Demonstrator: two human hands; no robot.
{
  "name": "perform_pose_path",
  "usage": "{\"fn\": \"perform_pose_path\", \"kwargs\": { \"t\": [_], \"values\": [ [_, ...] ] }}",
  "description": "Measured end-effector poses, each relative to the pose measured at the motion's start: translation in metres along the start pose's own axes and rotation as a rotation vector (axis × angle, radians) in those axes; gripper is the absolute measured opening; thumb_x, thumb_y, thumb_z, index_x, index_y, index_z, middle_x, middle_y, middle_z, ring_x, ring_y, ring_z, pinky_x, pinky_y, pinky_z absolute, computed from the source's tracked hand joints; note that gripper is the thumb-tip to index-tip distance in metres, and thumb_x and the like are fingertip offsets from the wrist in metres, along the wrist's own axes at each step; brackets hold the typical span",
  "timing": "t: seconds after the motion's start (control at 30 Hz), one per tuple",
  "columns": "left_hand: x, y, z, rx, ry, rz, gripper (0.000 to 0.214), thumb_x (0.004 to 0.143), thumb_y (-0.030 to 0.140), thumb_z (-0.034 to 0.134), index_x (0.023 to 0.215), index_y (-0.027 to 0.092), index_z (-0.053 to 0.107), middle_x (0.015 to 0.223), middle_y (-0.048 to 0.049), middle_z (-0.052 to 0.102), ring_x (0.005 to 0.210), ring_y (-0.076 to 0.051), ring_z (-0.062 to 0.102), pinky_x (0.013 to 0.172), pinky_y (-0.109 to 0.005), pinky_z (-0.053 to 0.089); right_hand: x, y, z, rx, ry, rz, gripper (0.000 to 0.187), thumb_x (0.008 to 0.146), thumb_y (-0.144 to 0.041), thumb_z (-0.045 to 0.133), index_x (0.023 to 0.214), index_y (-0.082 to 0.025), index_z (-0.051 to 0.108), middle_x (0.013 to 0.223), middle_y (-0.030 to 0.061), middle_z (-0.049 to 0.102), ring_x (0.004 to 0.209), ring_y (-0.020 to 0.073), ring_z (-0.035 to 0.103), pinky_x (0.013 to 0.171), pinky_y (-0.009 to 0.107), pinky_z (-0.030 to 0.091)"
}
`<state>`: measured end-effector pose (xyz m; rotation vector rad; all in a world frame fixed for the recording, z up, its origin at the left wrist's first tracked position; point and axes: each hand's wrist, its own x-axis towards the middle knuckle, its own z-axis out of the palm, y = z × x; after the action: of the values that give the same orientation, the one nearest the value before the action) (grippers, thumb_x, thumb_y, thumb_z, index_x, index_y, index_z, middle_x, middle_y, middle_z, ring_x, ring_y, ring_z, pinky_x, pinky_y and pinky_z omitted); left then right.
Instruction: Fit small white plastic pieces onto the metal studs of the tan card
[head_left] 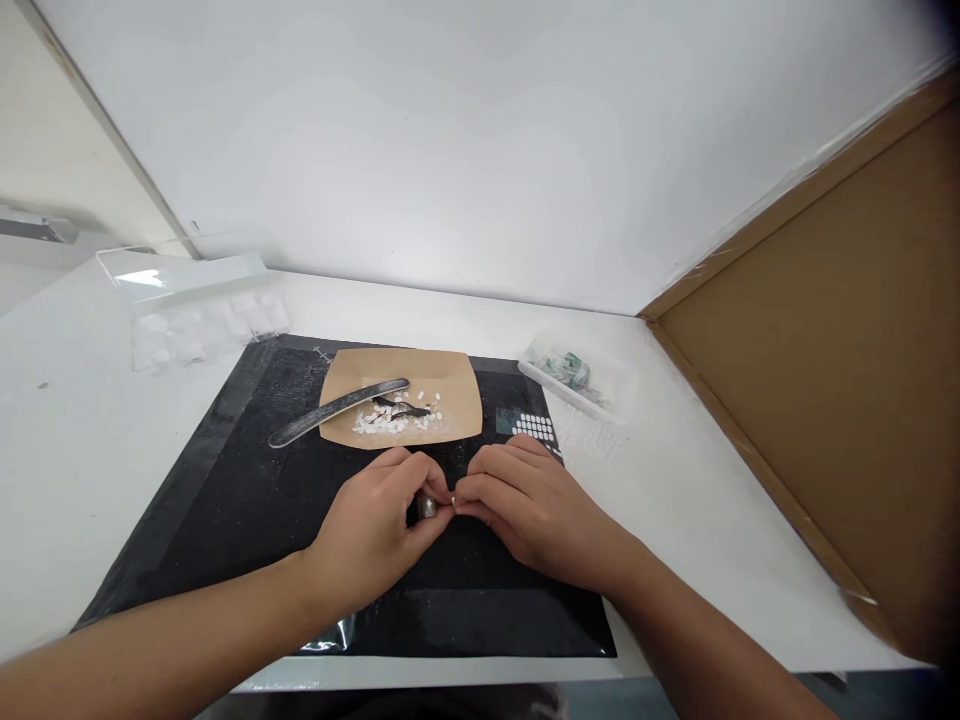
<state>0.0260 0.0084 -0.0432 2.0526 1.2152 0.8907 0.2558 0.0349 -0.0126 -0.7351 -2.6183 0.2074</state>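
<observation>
My left hand (382, 515) is curled closed around a small metallic piece with a rounded end (427, 507), most of which the fingers hide. Its thumb and index finger meet the fingertips of my right hand (532, 505), which is closed in a pinch. Between the two sets of fingertips shows a tiny white piece (453, 500), too small to make out fully. Just beyond the hands lies a tan paper tray (457, 385) with many small white pieces (390, 418) and dark strips. A dark nail file (322, 412) rests across the tray's left side.
A black mat (247, 520) covers the white table (697, 500). Rows of white oval pieces (534, 427) lie beyond my right hand. A clear box with green contents (570, 372) stands at the right, a clear compartment box (202, 320) at the back left. Brown-framed board (825, 330) borders the right.
</observation>
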Motion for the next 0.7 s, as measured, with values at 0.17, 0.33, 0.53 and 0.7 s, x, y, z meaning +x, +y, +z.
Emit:
{"fn": "perform_pose_path", "kwargs": {
  "t": [0.17, 0.33, 0.53, 0.7],
  "values": [
    [-0.0003, 0.0012, -0.0004, 0.000, -0.006, -0.006, 0.013, 0.090, 0.012, 0.073, 0.091, 0.023, 0.065, 0.088, 0.0018, 0.069, 0.084, -0.017, 0.065, 0.074, -0.030, 0.050, 0.0000, 0.0002, -0.0001, 0.002, -0.015, 0.007, 0.014, 0.111, -0.019, 0.055, 0.102, -0.019, 0.066, 0.092, 0.0020, 0.066, 0.084, 0.0156, 0.059, 0.079, 0.034, 0.034],
    [-0.0006, 0.0018, -0.0003, -0.005, -0.008, -0.012, 0.012, 0.091, 0.013, 0.071, 0.092, 0.023, 0.065, 0.089, 0.0012, 0.070, 0.085, -0.017, 0.065, 0.075, -0.031, 0.051, 0.0001, -0.0001, -0.0018, 0.001, -0.021, 0.010, 0.015, 0.111, -0.020, 0.055, 0.102, -0.019, 0.067, 0.092, 0.0019, 0.066, 0.084, 0.0159, 0.058, 0.079, 0.034, 0.033],
    [0.0002, 0.0016, -0.0005, 0.001, -0.014, -0.035, 0.012, 0.090, 0.014, 0.073, 0.091, 0.023, 0.066, 0.090, 0.0015, 0.069, 0.084, -0.017, 0.065, 0.074, -0.030, 0.050, -0.0010, 0.0015, -0.0041, -0.003, -0.013, -0.021, 0.017, 0.111, -0.019, 0.055, 0.101, -0.020, 0.069, 0.091, 0.0017, 0.066, 0.083, 0.0159, 0.056, 0.078, 0.034, 0.032],
    [-0.0001, 0.0013, -0.0006, 0.009, -0.025, -0.051, 0.014, 0.088, 0.011, 0.074, 0.091, 0.023, 0.066, 0.088, 0.0020, 0.069, 0.083, -0.017, 0.065, 0.073, -0.030, 0.049, -0.0021, 0.0037, -0.0055, 0.009, 0.014, -0.042, 0.016, 0.109, -0.018, 0.058, 0.100, -0.021, 0.071, 0.090, 0.0009, 0.066, 0.080, 0.0153, 0.054, 0.077, 0.035, 0.032]
  ]
}}
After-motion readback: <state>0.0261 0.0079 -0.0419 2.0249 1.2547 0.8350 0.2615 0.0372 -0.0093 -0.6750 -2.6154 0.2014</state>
